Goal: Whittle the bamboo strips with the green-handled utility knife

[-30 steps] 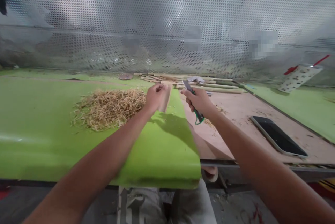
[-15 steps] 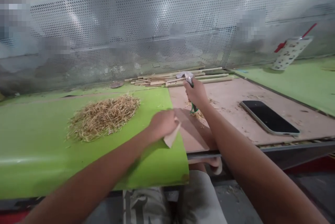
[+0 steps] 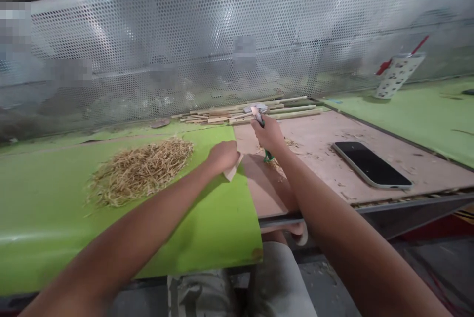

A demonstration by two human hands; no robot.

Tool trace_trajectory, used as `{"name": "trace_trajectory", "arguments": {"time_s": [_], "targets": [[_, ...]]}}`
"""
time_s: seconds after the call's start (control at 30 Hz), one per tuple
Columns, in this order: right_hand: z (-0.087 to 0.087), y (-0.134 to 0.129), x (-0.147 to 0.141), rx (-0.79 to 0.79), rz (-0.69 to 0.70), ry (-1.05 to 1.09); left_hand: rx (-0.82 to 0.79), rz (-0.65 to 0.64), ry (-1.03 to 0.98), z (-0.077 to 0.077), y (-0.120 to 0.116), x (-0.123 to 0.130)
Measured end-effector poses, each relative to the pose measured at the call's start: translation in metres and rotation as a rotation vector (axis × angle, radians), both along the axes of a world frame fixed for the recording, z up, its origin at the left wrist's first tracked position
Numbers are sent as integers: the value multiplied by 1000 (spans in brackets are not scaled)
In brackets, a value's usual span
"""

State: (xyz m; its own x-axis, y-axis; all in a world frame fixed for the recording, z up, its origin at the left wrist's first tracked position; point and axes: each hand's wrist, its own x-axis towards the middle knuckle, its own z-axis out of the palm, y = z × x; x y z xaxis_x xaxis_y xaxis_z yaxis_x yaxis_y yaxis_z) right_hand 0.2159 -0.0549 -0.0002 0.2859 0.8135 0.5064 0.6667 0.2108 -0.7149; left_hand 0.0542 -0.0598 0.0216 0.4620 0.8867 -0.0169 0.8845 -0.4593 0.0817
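Note:
My left hand (image 3: 223, 155) is closed on a flat beige piece (image 3: 233, 169), which looks like card or thin wood. It rests over the right edge of the green sheet (image 3: 207, 228). Further right, my right hand (image 3: 270, 133) is wrapped round green-handled shears (image 3: 267, 156), with a metal end pointing up and away; my fingers hide much of the tool. Small straw-coloured scraps (image 3: 278, 166) lie beneath this hand on the pinkish board (image 3: 309, 141). To the left of my left hand, a heap of thin straw-coloured strips (image 3: 144, 171) lies on the green sheet.
Several wooden sticks (image 3: 211, 115) lie along the foot of the perforated metal screen (image 3: 177, 40). A phone (image 3: 370, 164) lies on the board at right. A patterned cup (image 3: 400, 76) with a red straw stands at the far right. Scattered scraps lie around the phone.
My left hand has moved slightly away from me with the beige piece. My right hand still grips the shears, tilted a little differently. The whole view has shifted slightly.

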Motion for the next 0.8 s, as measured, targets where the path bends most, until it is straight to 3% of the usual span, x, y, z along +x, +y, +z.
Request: {"name": "trace_trajectory", "arguments": {"time_s": [0.07, 0.13, 0.23, 0.33, 0.43, 0.5, 0.6, 0.7, 0.8], "targets": [[-1, 0, 1, 6, -6, -11, -42, 17, 20, -5, 8, 2], [-1, 0, 1, 3, -11, -24, -19, 75, 50, -4, 20, -13], [0, 0, 1, -26, 0, -29, 26, 263, 129, 11, 41, -51], [2, 0, 0, -34, -4, -51, 74, 349, 287, 27, 62, -70], [2, 1, 0, -13, -9, -61, 143, 262, 149, 30, 77, -52], [1, 1, 0, -6, -12, -53, 164, 133, -22, 22, 84, -26], [1, 1, 0, -7, -22, -47, 197, 125, -126, 4, 91, 3], [1, 1, 0, -24, -6, -58, 87, 272, -79, -5, 100, -3], [2, 0, -2, -40, 7, -98, 104, 309, -220, -1, 105, -35]]}}
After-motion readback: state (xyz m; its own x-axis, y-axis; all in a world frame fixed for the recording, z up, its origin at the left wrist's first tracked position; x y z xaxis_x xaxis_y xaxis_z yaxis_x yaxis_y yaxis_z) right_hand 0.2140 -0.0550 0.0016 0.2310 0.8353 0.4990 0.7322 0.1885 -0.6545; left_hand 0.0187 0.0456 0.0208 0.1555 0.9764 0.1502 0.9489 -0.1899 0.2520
